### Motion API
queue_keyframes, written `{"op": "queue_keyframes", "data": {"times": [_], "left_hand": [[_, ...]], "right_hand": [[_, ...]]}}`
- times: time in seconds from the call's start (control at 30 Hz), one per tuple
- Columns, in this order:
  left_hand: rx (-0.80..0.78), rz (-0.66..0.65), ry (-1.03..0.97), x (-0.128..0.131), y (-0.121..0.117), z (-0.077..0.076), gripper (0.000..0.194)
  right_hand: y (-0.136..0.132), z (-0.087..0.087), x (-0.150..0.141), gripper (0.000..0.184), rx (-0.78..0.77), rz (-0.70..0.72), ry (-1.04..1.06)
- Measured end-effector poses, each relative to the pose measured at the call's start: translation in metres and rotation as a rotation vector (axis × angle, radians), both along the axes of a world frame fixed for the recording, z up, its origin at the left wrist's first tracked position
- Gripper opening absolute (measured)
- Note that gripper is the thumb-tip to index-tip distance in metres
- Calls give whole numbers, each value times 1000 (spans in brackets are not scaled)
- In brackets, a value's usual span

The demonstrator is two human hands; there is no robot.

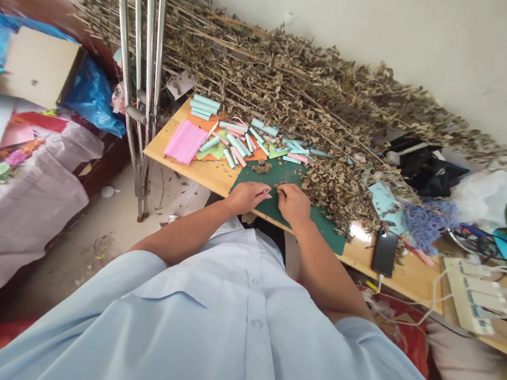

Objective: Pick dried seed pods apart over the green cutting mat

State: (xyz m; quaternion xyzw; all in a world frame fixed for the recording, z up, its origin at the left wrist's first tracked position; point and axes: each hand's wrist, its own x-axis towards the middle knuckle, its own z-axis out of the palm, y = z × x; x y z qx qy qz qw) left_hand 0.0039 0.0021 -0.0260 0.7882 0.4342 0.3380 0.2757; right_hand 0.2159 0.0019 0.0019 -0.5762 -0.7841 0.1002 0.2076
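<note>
A cluttered bedroom in a home: a bed [14,216] on the left, crutches [142,59] beside it, and a wooden surface [204,172] strewn with paper strips [234,141] against the far wall [437,52].

A white wall [436,58] stands behind the wooden table [204,173]; the floor [94,207] looks like bare concrete.

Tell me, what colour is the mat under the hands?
The cutting mat is dark green; it shows best in the head view.
</note>
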Motion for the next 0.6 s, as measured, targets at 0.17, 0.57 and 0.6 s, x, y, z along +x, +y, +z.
{"op": "queue_keyframes", "data": {"times": [0.17, 0.57, 0.6], "left_hand": [[3, -2, -6, 0, -1, 1, 30], [3, -65, -10, -2, -2, 9, 29], [8, -64, -10, -3, -2, 10, 29]], "right_hand": [[-3, 0, 10, 16, 18, -69, 213], [-18, 40, -27, 15, -105, 27, 578], [-19, 42, -30, 14, -93, 45, 572]]}}
